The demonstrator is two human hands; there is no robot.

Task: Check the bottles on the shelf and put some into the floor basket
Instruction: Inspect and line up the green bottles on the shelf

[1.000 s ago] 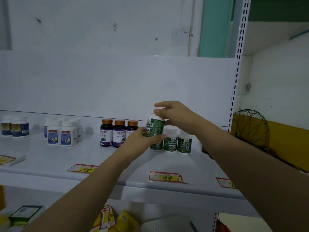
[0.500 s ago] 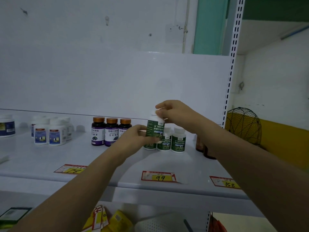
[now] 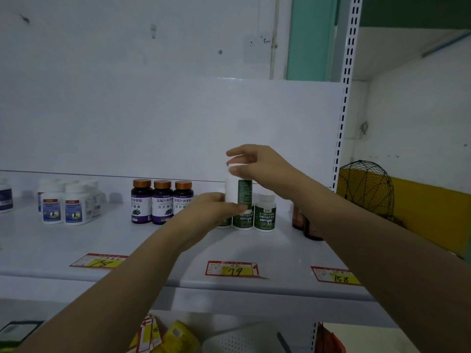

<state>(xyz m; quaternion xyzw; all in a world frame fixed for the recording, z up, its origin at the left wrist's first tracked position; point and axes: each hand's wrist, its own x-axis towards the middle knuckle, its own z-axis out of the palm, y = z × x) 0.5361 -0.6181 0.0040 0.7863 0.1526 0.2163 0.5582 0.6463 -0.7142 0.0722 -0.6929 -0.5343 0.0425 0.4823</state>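
A white bottle with a green label (image 3: 238, 191) is held upright above the white shelf (image 3: 280, 253). My left hand (image 3: 214, 212) grips its base, and my right hand (image 3: 257, 166) pinches its white cap from above. Behind it stand more green-label bottles (image 3: 265, 215) in a row. Three purple bottles with copper caps (image 3: 161, 202) stand to the left. The floor basket is not in view.
Blue-label white bottles (image 3: 65, 205) stand at the far left; brown bottles (image 3: 299, 220) hide partly behind my right forearm. Price tags 99 (image 3: 233, 270) and 158 (image 3: 336, 276) lie near the shelf's front edge. A wire mesh dome (image 3: 365, 189) sits right of the upright. Yellow packets (image 3: 175, 335) lie below.
The bottle has turned in my hands, so its white side and the label's edge face me instead of the front. The view has shifted slightly right.
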